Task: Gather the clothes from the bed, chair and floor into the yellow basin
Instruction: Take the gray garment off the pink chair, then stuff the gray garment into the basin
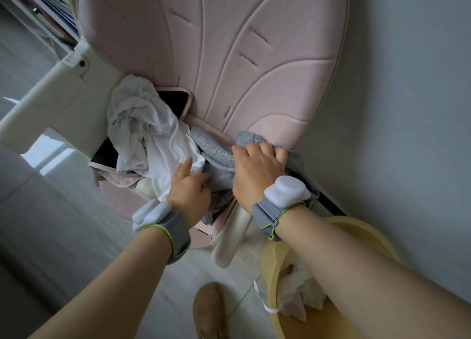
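While the right hand grips the grey garment on the pink chair, the left hand seems closed on the white garment beside it; the yellow basin, holding white cloth, sits lower right.

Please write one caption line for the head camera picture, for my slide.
Both hands, left hand and right hand, gather grey garment and white garment from pink chair; yellow basin waits below.
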The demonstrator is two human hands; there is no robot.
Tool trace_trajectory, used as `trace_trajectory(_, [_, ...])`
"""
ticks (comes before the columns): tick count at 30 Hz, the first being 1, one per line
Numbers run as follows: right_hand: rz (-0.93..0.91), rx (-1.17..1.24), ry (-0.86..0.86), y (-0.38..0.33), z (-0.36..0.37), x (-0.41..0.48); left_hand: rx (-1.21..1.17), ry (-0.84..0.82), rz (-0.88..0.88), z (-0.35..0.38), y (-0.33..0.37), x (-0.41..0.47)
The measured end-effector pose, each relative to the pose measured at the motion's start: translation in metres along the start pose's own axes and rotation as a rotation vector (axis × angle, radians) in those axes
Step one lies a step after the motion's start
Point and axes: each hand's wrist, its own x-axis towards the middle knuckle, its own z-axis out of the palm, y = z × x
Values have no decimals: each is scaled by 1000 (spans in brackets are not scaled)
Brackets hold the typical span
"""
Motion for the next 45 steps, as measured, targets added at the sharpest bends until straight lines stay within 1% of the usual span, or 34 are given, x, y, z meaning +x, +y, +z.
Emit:
trace_trajectory(2, [-3, 31, -1, 2, 0, 3, 35, -13, -26, 1, -6, 5])
trace_trajectory(6, [-18, 21, 24, 4, 1, 2, 267, -137, -64, 0, -16, 11])
trace_trajectory(9, [-30, 7, 36, 4, 2, 1, 339, -119, -89, -4, -13, 6])
trace_trajectory(13, [-49, 32, 34, 5, -4, 1, 272, -33, -69, -14, 1, -7])
trace_trajectory(16, [-34, 134, 69, 7, -13, 0, 120, 32, -71, -20, 19, -24])
trace_trajectory(17, [-14, 169, 95, 8, -17, -2, 70, 79, -60, -21, 26, -31])
trace_trajectory(20, [38, 282, 134, 8, -30, -16, -32, 257, 47, -26, 48, -52])
trace_trajectory(21, [50, 333, 119, 9, -35, -22, -51, 286, 87, -29, 55, -58])
trace_trajectory(24, [71, 490, 100, 13, -53, -42, -60, 304, 184, -41, 77, -75])
trace_trajectory(28, [82, 634, 217, 14, -95, -78, -132, 439, 308, -62, 122, -110])
trace_trajectory(32, [72, 713, 312, 27, -147, -119, -182, 450, 390, -75, 177, -158])
trace_trajectory(35, [56, 790, 392, 44, -184, -147, -202, 441, 402, -78, 216, -193])
trace_trajectory(41, [64, 789, 515, 77, -246, -195, -298, 485, 479, -61, 285, -253])
trace_trajectory(45, [97, 808, 567, 107, -272, -239, -307, 369, 518, -35, 317, -286])
